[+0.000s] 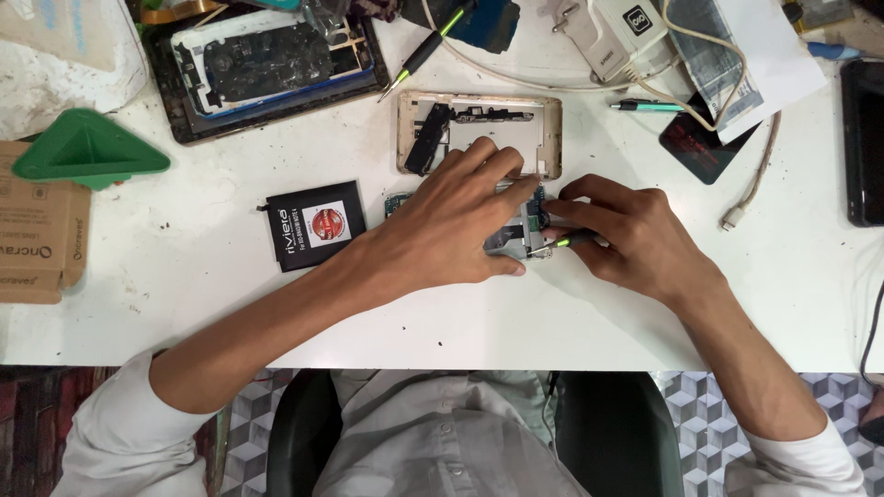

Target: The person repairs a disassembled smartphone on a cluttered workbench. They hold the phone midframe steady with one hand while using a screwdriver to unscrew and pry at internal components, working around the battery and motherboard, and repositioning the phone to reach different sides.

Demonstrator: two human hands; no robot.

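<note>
Work surface: white table (184, 304), seen from above.
Workpiece: opened phone body with exposed circuit board (525, 232), flat on the table near its front-middle, mostly covered by both hands.
Left hand (456, 225): palm down, fingers spread and pressed on the phone body, pinning it; it grips nothing.
Right hand (635, 235): fingers closed around a small screwdriver with a green band (564, 242), tip pointing left at the board's lower edge.
Hand spacing: close together, fingertips almost meeting over the board.
Nearby parts: gold-coloured back frame (479, 129) just beyond the left fingers; black battery pack (315, 225) left of the wrist; second green-handled screwdriver (425, 51) farther back; dismantled tablet (267, 69) at rear left; white charger and cable (617, 37) at rear right; green triangular stand (87, 152) at far left.
Technique, holding: keep left-hand pressure even and flat so the board does not rock.
Technique, driving: seat the tip fully and hold the shaft upright before turning; a slanted tip may slip onto components.
Visibility: the exact screw or contact under the tip cannot be made out.
</note>
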